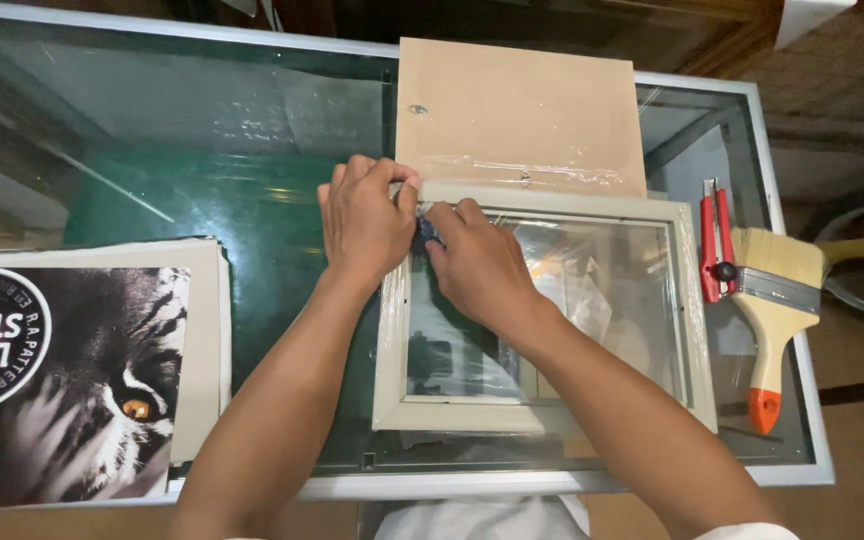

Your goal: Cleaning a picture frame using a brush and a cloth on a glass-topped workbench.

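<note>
On the glass worktop (202,170) lies a cream rectangular picture frame (542,410) with a glass pane. The left hand (364,220) presses its upper left corner, grip clenched on the frame edge. The right hand (477,262) pinches a small dark blue object (428,231) against the glass there. A brown backing board (517,110) lies just beyond the frame.

**Colours on my counter**

The frame (397,360) under my fingers (407,195) is pale cream, its glass clear with grey reflections. A small dark blue bit (429,232) shows between my hands. The board (517,110) behind is plain tan. My counter (202,150) is dark green glass edged in white. The cutter (717,245) is red, the brush (777,300) cream with an orange tip. The poster (82,380) shows a black-and-white striped tiger with an amber eye.
</note>
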